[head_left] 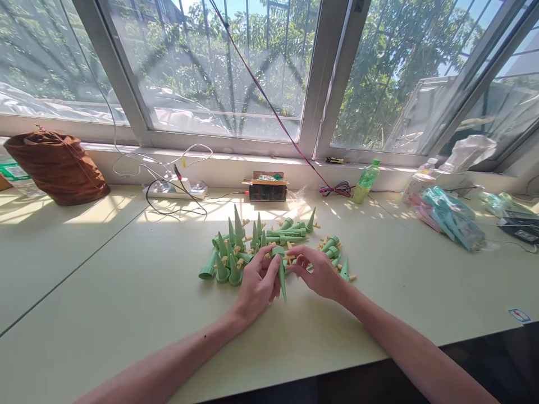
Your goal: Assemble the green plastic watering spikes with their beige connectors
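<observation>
A heap of green cone-shaped plastic spikes [252,241] with small tan valve pieces lies on the pale table [126,280]; some stand upright, others lie flat. My left hand [257,283] grips one green spike [281,280], its tip pointing down toward me. My right hand [320,273] pinches a small tan piece at the wide top of that same spike. Both hands meet just in front of the heap.
A brown cloth bag [56,165] sits far left. A power strip with cables [177,188], a small open box [267,188] and a green bottle [366,180] line the window sill side. Plastic packets [450,219] lie at the right.
</observation>
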{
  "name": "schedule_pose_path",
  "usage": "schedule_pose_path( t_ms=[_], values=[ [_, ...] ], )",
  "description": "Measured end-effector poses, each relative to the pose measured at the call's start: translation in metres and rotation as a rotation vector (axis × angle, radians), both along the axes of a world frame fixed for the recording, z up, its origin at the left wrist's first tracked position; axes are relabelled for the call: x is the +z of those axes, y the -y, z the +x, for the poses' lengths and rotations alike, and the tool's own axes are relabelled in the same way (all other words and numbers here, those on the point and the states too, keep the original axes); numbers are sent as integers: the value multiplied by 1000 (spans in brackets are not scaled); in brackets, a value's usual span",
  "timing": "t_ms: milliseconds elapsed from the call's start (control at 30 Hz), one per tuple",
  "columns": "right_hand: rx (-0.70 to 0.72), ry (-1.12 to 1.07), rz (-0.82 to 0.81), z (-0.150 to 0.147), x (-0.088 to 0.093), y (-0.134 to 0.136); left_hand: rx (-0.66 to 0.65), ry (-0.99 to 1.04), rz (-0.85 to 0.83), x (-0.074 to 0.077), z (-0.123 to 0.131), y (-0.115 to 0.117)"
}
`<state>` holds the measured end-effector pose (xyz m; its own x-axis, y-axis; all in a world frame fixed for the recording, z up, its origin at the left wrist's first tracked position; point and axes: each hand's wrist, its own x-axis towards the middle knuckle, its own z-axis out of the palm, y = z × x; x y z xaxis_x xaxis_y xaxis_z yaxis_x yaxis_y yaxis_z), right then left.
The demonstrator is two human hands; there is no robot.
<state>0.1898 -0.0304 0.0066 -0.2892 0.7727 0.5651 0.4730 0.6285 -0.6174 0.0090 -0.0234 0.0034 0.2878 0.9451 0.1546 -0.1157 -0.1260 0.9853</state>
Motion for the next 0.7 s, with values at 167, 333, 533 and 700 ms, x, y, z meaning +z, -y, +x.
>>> schedule_pose_path(
  t_ms=[167,333,533,700],
  values=[
    [-8,-4,11,1,-2,-2,-1,-26,1,0,-1,1],
    [9,-23,13,1,-2,-2,-27,-32,-4,3,-2,2],
    [-6,-24,9,2,0,-2,-61,-50,17,0,-3,2],
    [-22,-40,-38,2,-1,-2,-67,-78,67,-2,-2,3]
  ],
)
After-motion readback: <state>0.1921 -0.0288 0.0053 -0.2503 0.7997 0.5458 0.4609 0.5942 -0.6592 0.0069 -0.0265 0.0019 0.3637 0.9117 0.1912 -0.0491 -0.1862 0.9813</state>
